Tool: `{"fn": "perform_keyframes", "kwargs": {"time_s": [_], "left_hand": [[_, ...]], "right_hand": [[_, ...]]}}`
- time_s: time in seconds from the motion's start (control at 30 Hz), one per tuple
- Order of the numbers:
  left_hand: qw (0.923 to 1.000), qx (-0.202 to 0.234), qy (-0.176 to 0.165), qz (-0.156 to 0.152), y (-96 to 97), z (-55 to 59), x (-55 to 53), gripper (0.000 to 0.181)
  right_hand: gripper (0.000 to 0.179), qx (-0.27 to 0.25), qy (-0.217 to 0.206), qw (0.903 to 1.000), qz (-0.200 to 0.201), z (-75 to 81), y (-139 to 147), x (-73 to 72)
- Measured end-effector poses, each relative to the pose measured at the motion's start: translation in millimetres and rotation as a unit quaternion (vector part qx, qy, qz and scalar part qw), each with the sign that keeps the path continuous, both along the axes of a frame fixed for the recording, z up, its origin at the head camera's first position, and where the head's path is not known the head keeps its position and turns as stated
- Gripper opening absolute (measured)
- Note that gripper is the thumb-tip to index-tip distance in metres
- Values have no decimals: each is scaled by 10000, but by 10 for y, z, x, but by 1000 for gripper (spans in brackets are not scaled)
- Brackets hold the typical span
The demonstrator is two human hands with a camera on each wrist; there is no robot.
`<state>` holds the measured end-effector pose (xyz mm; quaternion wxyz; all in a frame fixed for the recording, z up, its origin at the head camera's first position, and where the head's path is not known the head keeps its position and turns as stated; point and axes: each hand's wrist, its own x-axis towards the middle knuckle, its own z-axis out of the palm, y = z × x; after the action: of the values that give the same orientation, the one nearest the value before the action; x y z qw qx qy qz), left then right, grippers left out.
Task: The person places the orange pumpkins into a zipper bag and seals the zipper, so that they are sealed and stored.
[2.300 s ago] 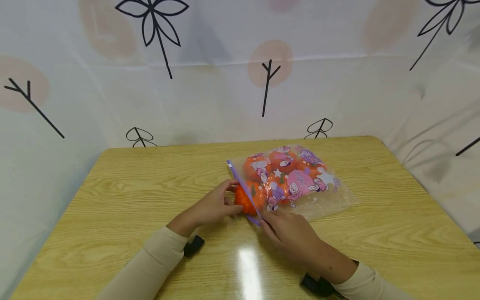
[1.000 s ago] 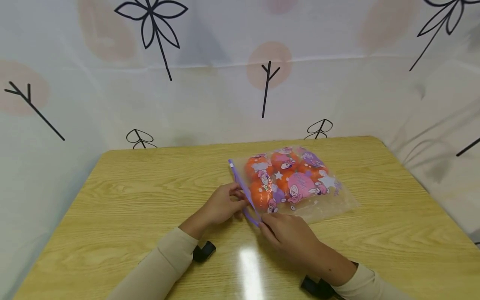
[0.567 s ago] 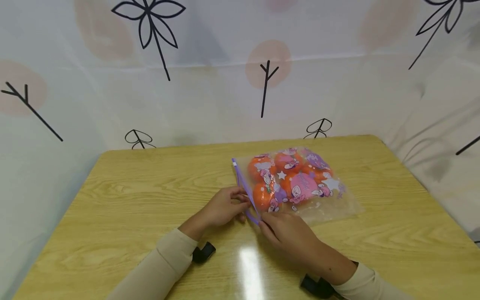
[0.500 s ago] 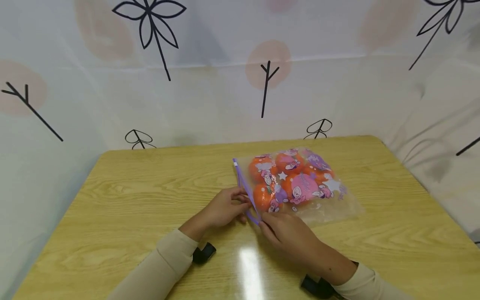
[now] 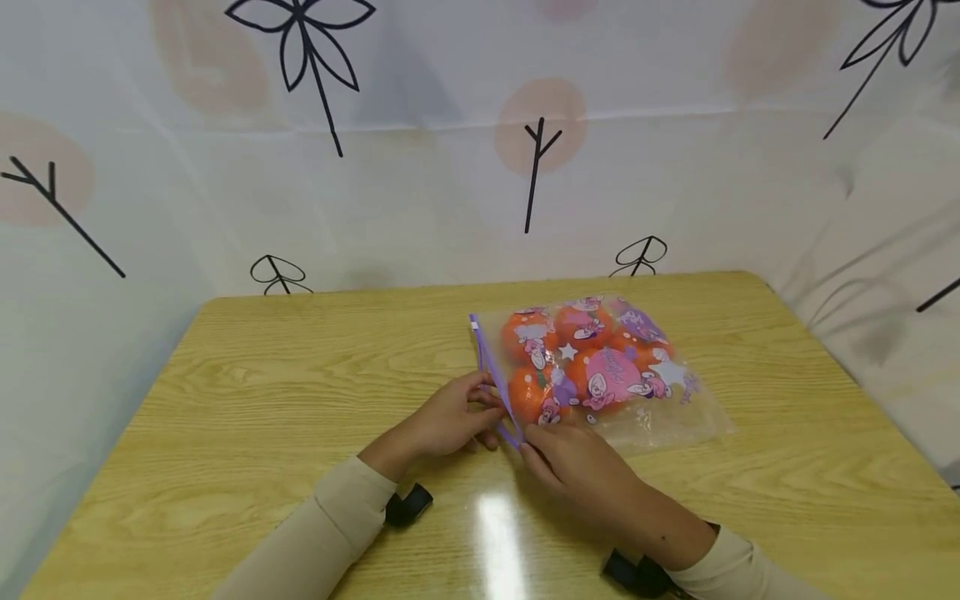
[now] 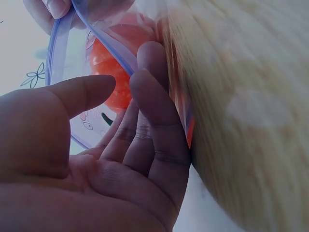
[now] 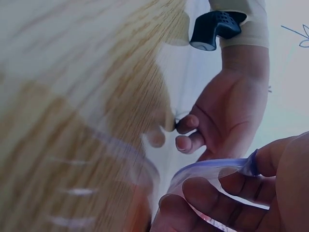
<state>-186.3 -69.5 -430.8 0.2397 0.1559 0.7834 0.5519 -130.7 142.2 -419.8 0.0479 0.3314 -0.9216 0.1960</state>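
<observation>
A clear zip bag with pink and purple cartoon prints lies on the table, its purple-edged mouth facing left. Several orange pumpkins are inside it, one close to the mouth. My right hand pinches the near corner of the mouth; the right wrist view shows the purple edge between thumb and fingers. At the gap in the mouth is my left hand, fingers loosely bent and holding nothing. In the left wrist view, its fingertips touch the bag's edge, thumb apart.
The wooden table reaches back to a white wall cloth with drawn plants. A small slider sits at the far end of the bag's mouth. Black wrist devices hang below both wrists.
The pumpkin at the mouth has gone fully into the bag, and my left hand has let go of it. The bag has shifted slightly right. My right hand has kept its pinch.
</observation>
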Motion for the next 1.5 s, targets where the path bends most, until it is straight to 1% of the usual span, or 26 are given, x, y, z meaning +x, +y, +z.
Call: {"fn": "perform_keyframes", "kwargs": {"time_s": [0.2,0.37,0.5,0.67,0.7,0.77,0.93,1.03,1.1,1.17,1.27,1.4,1.5], "left_hand": [[9998,63,-162,32,-10,30,-1,30],[9997,-43,-226,-106,-5,37,10,29],[9991,-309,-137,-261,0,62,25,27],[9973,-594,112,-427,21,84,32,23],[9971,-595,142,-449,23,79,31,24],[9975,-539,92,-440,27,66,31,27],[9989,-298,-188,-310,17,42,28,32],[9990,-241,-151,-342,12,50,28,33],[9989,-229,-123,-378,8,55,33,34],[9988,-270,-126,-396,6,56,40,34],[9984,-379,-124,-398,6,48,48,28],[9977,-515,67,-441,4,38,43,25],[9974,-502,126,-495,-4,31,39,37]], "right_hand": [[33,103,106,9998,95,12,-12,-36],[32,74,-21,9999,130,21,-6,-49],[31,38,-289,9995,127,40,5,-57],[31,-56,-379,9992,120,41,20,-53],[31,-68,-383,9992,119,40,21,-52],[32,-81,-385,9991,129,36,23,-48],[32,-44,-298,9994,175,21,21,-50],[31,-54,-259,9995,198,22,17,-60],[28,-98,-320,9992,206,28,12,-64],[26,-116,-375,9990,213,28,8,-66],[23,-139,-476,9985,218,25,2,-65],[23,-148,-489,9985,203,24,5,-66],[23,-173,-477,9985,210,25,7,-68]]}}
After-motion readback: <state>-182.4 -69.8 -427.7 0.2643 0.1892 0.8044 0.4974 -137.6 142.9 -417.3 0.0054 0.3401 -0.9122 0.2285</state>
